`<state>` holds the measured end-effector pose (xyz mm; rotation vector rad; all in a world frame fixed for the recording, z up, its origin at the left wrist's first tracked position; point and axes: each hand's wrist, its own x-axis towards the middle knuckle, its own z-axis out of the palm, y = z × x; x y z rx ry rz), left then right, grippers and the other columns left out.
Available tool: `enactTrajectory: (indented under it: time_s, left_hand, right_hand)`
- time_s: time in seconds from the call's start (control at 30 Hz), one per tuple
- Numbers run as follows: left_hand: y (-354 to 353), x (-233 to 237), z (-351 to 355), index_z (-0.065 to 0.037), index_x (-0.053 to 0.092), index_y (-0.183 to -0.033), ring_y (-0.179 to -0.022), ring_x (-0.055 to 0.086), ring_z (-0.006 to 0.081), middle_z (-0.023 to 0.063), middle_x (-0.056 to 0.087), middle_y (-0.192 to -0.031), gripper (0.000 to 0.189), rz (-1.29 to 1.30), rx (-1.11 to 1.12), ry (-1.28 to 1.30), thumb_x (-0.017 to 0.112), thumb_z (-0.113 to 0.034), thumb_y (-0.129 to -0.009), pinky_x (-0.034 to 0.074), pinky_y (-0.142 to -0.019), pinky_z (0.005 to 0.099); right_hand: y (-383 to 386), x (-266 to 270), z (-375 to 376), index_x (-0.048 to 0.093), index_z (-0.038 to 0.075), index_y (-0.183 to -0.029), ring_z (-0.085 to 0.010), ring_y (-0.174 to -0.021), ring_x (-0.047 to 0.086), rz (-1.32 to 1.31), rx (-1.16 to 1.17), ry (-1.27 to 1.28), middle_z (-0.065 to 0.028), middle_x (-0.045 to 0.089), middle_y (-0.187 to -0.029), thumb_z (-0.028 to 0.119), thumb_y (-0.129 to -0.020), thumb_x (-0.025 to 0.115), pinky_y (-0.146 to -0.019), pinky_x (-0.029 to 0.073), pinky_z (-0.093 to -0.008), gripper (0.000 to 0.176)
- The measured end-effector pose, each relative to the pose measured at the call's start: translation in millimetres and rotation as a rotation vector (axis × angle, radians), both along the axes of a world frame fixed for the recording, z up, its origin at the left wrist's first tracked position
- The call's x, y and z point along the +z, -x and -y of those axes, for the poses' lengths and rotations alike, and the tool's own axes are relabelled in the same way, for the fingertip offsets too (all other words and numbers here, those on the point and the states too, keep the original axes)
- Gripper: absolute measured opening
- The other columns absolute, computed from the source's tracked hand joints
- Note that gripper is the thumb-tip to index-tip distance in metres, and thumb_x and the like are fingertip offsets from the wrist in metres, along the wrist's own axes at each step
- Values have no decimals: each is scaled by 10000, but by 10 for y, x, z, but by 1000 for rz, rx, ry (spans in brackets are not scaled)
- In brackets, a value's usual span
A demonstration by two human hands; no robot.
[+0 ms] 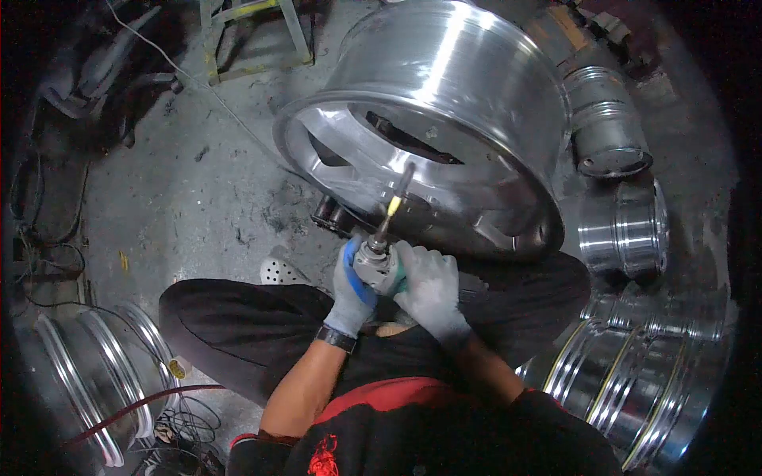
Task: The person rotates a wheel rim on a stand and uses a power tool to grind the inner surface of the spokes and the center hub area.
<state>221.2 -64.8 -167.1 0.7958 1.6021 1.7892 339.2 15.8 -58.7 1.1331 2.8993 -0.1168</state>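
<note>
A hand-held die grinder (376,268) sits in front of my lap, its nose pointing up toward a large metal wheel rim (460,67). My left hand (348,295), in a grey glove with blue on it, is wrapped round the grinder's left side. From the right, my gloved right hand (430,289) grips the same tool. The grinder's spindle carries a shaft with a yellow band (394,206) and a dark, blurred tip (406,176). That tip overlaps the rim's spoked face. The rim lies tilted, its open side toward me, close to my right knee.
Shiny rims stand at lower right (619,381) and right (623,230), with more at lower left (91,381). A grey metal drum-like piece (607,123) stands upper right. A metal stand (258,40) is at the back. Tangled cables (186,428) lie lower left; a cord (214,95) crosses the floor.
</note>
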Motion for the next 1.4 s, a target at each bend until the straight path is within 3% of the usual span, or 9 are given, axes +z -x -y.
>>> enactTrajectory:
  time_s: [0.2, 0.27, 0.47, 0.8, 0.87, 1.1, 1.3, 1.37, 1.4]
  left_hand:
    - [-38, -12, -56, 24, 427, -1462, -1204, 630, 224, 138, 594, -1313, 745, 56, -104, -58, 855, -72, -859, 532, -1047, 378]
    - [-62, -49, -93, 20, 438, -1454, -1207, 630, 222, 136, 603, -1307, 731, 912, -78, -429, 852, -66, -857, 534, -1043, 378]
    - [52, 289, -57, -113, 619, -1272, -1128, 677, 173, 59, 692, -1204, 269, 70, 40, 63, 504, -303, -1120, 546, -997, 364]
    - [11, 18, -36, -67, 556, -1357, -1159, 651, 181, 67, 645, -1275, 275, 164, -29, -10, 512, -192, -1116, 532, -1036, 368]
    - [45, -23, -62, -55, 539, -1373, -1182, 632, 178, 72, 629, -1290, 290, 633, -13, -129, 554, -112, -1089, 536, -1033, 363]
    - [-1, 60, -17, -58, 548, -1365, -1174, 635, 178, 79, 631, -1293, 283, 103, -25, -125, 543, -163, -1102, 529, -1038, 372]
    - [70, 51, 2, -40, 532, -1394, -1162, 647, 199, 108, 620, -1323, 348, 1077, -92, -526, 605, -88, -1058, 527, -1035, 375]
    - [122, 90, 77, -25, 509, -1438, -1193, 635, 219, 107, 618, -1332, 406, -300, 78, 5, 609, -75, -1048, 515, -1059, 387]
    - [104, 92, 78, -25, 509, -1438, -1193, 635, 219, 107, 618, -1332, 406, -300, 75, 6, 609, -75, -1048, 515, -1059, 387]
  right_hand:
    - [-108, -99, 31, 551, 150, -1389, -293, -982, 647, -32, -31, -10, -67, 616, -1058, 353, -699, 857, -841, 466, -480, 782]
    - [-56, -72, 19, 552, 145, -1381, -291, -979, 649, -16, -10, -3, -68, 618, -1054, 362, -703, 855, -841, 467, -481, 774]
    - [38, -108, 1, 551, 163, -1299, -280, -982, 665, 15, -2, -2, -60, 638, -1038, 314, -676, 880, -828, 482, -476, 721]
    - [42, -84, 8, 542, 196, -1237, -262, -989, 678, 8, 11, -28, -39, 650, -1030, 278, -635, 912, -810, 503, -464, 711]
    - [69, -85, -6, 541, 196, -1232, -260, -985, 679, 14, 4, -12, -39, 651, -1032, 280, -634, 914, -812, 503, -464, 710]
    - [-11, -91, 18, 570, 169, -1311, -300, -990, 656, -8, -20, 21, -68, 634, -1047, 340, -694, 855, -837, 465, -490, 701]
    - [94, -102, -26, 582, 175, -1298, -308, -972, 660, -29, 28, 23, -75, 643, -1036, 373, -712, 848, -827, 468, -495, 673]
    - [106, -114, -52, 585, 173, -1293, -310, -967, 662, -57, 36, 36, -78, 648, -1029, 372, -720, 844, -824, 469, -495, 659]
    - [97, -117, -54, 589, 172, -1289, -312, -963, 665, -82, 46, 50, -81, 653, -1022, 370, -728, 840, -821, 470, -495, 646]
